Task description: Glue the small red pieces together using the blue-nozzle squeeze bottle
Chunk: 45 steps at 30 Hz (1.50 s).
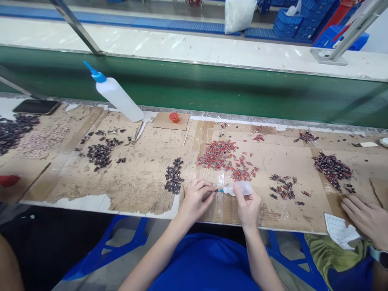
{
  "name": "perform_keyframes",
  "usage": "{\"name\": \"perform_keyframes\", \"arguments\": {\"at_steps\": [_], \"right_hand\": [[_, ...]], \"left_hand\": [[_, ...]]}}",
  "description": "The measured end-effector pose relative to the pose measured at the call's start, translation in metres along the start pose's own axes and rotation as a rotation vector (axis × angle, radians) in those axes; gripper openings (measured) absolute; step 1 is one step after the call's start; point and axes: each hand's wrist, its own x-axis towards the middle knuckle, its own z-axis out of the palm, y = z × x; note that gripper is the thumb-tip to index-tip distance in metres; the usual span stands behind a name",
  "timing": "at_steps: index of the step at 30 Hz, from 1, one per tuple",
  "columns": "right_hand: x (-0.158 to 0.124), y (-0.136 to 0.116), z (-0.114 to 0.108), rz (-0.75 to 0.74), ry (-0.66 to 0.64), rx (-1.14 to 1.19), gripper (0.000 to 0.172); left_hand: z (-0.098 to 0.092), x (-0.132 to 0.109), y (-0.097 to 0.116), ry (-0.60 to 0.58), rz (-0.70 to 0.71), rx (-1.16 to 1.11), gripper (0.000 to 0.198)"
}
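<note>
Left grip [196, 200]: narrow, we pinch a small part [216, 190]
Right grip [249, 205]: we hold a small bottle [243, 188], tip [222, 190] beside that part

no readable text, paper slip [339, 230] (seemingly lined), illegible

The cardboard [136, 194] is lit brightly and rather evenly, and the light seems to come from above. On the far white ledge [188, 49] there are pale patches of glare, while the green surface [169, 87] shows soft dark bands and dull reflections. Under the table, at near left, it is dim. The left hand [197, 198] and the right hand [250, 207] are clear enough, but single pieces in the red heap [216, 154] look soft. Toward left and right, the wide view stretches things.
</note>
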Motion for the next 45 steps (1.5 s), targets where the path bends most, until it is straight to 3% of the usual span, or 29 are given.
{"name": "perform_keyframes", "arguments": {"at_steps": [7,11,14,17,19,22,26,30,36,42,45], "right_hand": [[0.003,0.003,-0.008,0.041,0.104,0.063,0.037],[0.000,0.007,-0.026,-0.009,0.149,-0.075,0.058],[-0.002,0.002,-0.039,-0.169,0.240,-0.438,0.067],[0.002,-0.012,-0.040,-0.467,0.340,-0.733,0.054],[0.009,-0.022,-0.031,-0.628,0.258,-0.790,0.039],[0.026,-0.030,-0.007,-0.763,0.024,-0.800,0.020],[0.049,-0.028,0.027,-0.767,-0.215,-0.840,0.021],[0.063,-0.021,0.044,-0.725,-0.291,-0.921,0.024],[0.067,-0.021,0.044,-0.727,-0.347,-0.956,0.022],[0.060,-0.038,0.030,-0.783,-0.595,-0.460,0.025],[0.052,-0.045,0.022,-0.711,-0.655,-0.235,0.017]], "left_hand": [[0.002,-0.001,0.001,0.010,-0.018,-0.016,0.008],[0.003,-0.002,0.004,0.037,-0.029,0.000,0.011],[0.004,-0.002,0.005,0.031,-0.028,0.009,0.011],[0.007,-0.003,0.004,0.032,-0.039,-0.008,0.012],[0.008,-0.004,0.003,0.052,-0.046,-0.029,0.012],[0.004,-0.005,0.002,0.111,-0.058,-0.068,0.014],[-0.006,-0.007,0.003,0.187,-0.093,-0.077,0.012],[-0.013,-0.009,0.003,0.216,-0.135,-0.100,0.012],[-0.016,-0.005,0.004,0.204,-0.168,-0.166,0.015],[-0.016,0.004,0.009,0.205,-0.301,-0.286,0.015],[-0.016,0.008,0.012,0.209,-0.325,-0.336,0.015]]}}
